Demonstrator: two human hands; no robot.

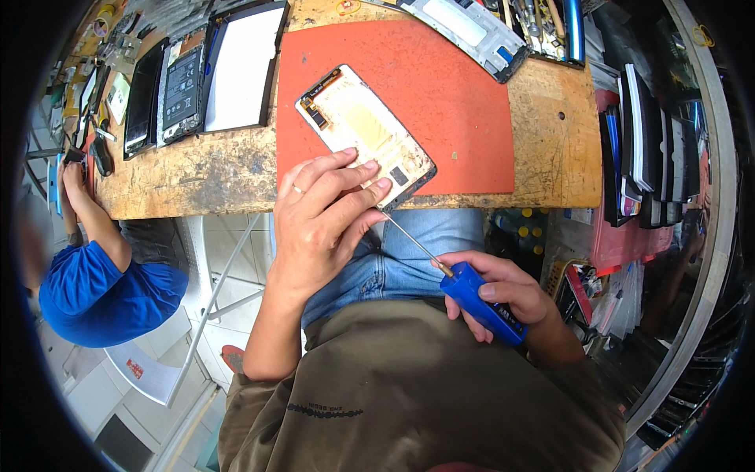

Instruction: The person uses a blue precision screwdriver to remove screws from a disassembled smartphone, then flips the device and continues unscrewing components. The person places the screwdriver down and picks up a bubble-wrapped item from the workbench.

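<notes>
A phone screen panel (pixel 370 110), its pale back side up with a yellowish patch and a brown flex strip at the far end, lies tilted on the red mat. My left hand (pixel 314 220) holds it by its near end, fingers across the back and thumb at the near edge; a ring is on one finger. In my right hand (pixel 511 287) is a blue handheld tool (pixel 481 303) with a long thin metal shaft (pixel 413 240). The shaft's tip reaches the panel's near corner beside my left thumb; whether it touches is hard to see.
The red mat (pixel 472 118) covers the middle of the worn wooden bench (pixel 554 149). Opened phones (pixel 182 86) and a white tray (pixel 244 71) stand left, a phone frame (pixel 464 31) at the back. Another person in blue (pixel 118 291) sits at far left. Stacked phone cases (pixel 641 134) stand right.
</notes>
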